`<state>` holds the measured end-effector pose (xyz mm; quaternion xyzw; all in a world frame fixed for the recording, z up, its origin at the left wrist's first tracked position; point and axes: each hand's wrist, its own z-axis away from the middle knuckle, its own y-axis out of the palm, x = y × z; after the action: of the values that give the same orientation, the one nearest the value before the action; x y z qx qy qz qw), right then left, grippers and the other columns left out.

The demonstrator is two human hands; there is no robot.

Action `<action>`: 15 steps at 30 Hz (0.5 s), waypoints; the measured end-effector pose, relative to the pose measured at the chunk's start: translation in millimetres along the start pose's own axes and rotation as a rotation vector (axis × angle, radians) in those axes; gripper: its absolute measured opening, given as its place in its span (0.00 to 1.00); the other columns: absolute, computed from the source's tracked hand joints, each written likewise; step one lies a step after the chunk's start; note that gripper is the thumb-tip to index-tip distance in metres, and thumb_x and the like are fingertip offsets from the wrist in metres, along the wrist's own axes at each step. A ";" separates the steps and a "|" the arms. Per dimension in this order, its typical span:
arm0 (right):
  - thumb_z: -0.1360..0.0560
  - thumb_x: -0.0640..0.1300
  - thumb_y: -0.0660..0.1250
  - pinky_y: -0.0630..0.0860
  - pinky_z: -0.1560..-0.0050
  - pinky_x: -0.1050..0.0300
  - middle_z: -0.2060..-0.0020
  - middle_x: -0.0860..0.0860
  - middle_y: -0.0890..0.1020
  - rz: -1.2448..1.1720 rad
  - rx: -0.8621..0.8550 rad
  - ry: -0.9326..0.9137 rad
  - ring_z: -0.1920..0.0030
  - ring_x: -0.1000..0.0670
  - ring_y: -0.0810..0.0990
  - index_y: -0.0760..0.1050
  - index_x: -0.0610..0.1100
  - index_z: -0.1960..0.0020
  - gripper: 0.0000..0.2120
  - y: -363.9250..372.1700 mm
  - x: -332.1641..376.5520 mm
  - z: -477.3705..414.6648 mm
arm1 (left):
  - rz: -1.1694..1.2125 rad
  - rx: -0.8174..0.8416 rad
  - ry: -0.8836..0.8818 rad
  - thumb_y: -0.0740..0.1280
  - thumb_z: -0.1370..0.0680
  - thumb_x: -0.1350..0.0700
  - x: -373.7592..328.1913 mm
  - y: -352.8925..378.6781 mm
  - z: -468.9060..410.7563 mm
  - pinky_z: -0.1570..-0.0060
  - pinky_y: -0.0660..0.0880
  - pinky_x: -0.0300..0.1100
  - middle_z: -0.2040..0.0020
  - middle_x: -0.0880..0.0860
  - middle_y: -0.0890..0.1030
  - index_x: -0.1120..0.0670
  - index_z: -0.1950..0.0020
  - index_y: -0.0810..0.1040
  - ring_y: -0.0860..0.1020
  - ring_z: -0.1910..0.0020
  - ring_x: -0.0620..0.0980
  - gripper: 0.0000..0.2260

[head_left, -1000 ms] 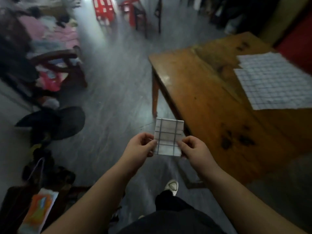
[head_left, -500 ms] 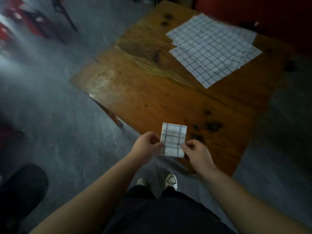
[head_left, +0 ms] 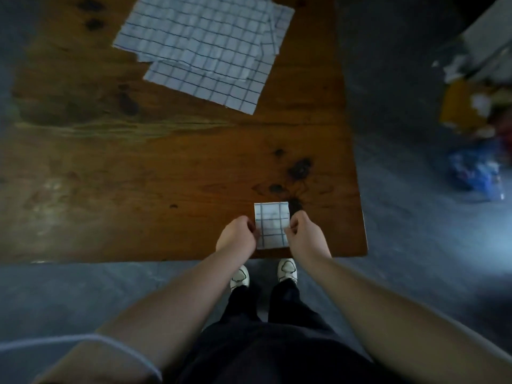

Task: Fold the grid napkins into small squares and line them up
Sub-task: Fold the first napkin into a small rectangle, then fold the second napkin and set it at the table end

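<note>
A small folded grid napkin (head_left: 272, 229), white with dark lines, is held over the near right part of the wooden table (head_left: 155, 167). My left hand (head_left: 236, 237) pinches its left edge and my right hand (head_left: 306, 237) pinches its right edge. A loose pile of unfolded grid napkins (head_left: 205, 45) lies flat at the far side of the table, overlapping one another.
The table's near edge runs just below my hands, with my white shoes (head_left: 287, 268) on the grey floor under it. Dark knots (head_left: 297, 170) mark the wood beyond the folded napkin. Blurred clutter (head_left: 476, 134) sits on the floor at the right.
My view has swung from the floor and room onto the table, which now fills the frame. Both hands have kept their pinch on the folded napkin, which is now over the table's near edge.
</note>
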<state>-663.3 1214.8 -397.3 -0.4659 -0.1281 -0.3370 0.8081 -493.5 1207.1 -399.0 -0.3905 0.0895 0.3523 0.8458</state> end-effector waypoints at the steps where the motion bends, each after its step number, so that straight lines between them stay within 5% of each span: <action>1: 0.18 0.46 0.63 0.76 0.68 0.49 0.62 0.50 0.79 0.052 -0.003 -0.006 0.63 0.47 0.79 0.68 0.50 0.55 0.08 3.6 -1.9 0.4 | -0.059 -0.016 0.008 0.66 0.19 0.51 0.0 1.1 -0.5 0.54 0.81 0.51 0.54 0.48 0.80 0.48 0.49 0.75 0.79 0.57 0.49 0.03; 6: 0.19 0.42 0.60 0.69 0.69 0.54 0.59 0.53 0.75 0.215 -0.026 -0.025 0.62 0.50 0.75 0.67 0.51 0.58 0.10 7.5 0.7 2.5 | -0.228 -0.038 0.080 0.61 0.19 0.59 -1.4 2.9 -0.6 0.58 0.77 0.49 0.57 0.49 0.77 0.50 0.49 0.73 0.77 0.59 0.50 0.05; 15: 0.18 0.48 0.58 0.73 0.57 0.57 0.46 0.56 0.76 0.311 -0.045 -0.083 0.45 0.53 0.71 0.75 0.52 0.40 0.11 -26.6 -1.4 22.5 | -0.408 -0.038 0.361 0.64 0.19 0.55 -14.8 -27.7 16.8 0.56 0.79 0.47 0.53 0.46 0.78 0.47 0.44 0.73 0.77 0.56 0.47 0.06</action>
<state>-679.6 1225.2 -368.3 -0.5116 -0.0801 -0.1910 0.8339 -488.0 1199.1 -364.7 -0.4726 0.1519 0.1009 0.8622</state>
